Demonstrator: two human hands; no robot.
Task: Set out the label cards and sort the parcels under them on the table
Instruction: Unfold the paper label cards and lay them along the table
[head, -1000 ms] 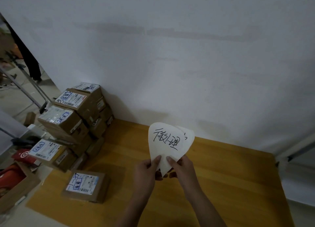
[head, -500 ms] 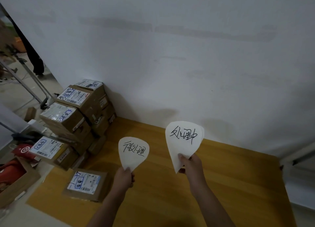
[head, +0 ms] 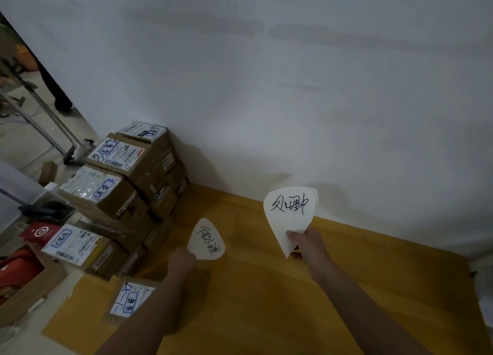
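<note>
Left hand (head: 182,261) grips a teardrop paper card (head: 207,240) low over the wooden table (head: 266,301); right hand (head: 304,244) pinches stacked cards (head: 289,216) upright. Cardboard parcels (head: 120,192) stack far left.

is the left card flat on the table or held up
Held: left hand grips the left card by its narrow end, tilted sideways over the table.
</note>
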